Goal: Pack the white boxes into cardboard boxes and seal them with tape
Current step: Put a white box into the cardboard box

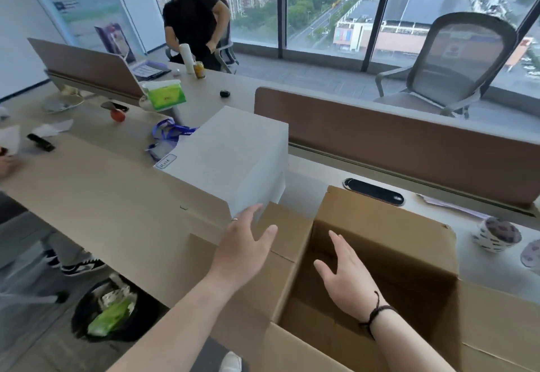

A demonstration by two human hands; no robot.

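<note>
Right now both hands reach toward the white box point(230, 155), which sits on the desk point(96, 196) just beyond the open cardboard box point(388, 257). Left hand point(245, 246) has fingers spread, tips at or very near the white box's near bottom corner — can't tell if touching. Right hand point(347, 275) hovers over the carton's opening, fingers spread, holding nothing. To do this well, I'd say: get one palm on each side of the white box, lift level, keep it square w/ the carton walls, and lower it straight down — the upright flap point(380, 225) could snag a tilted corner.
</note>
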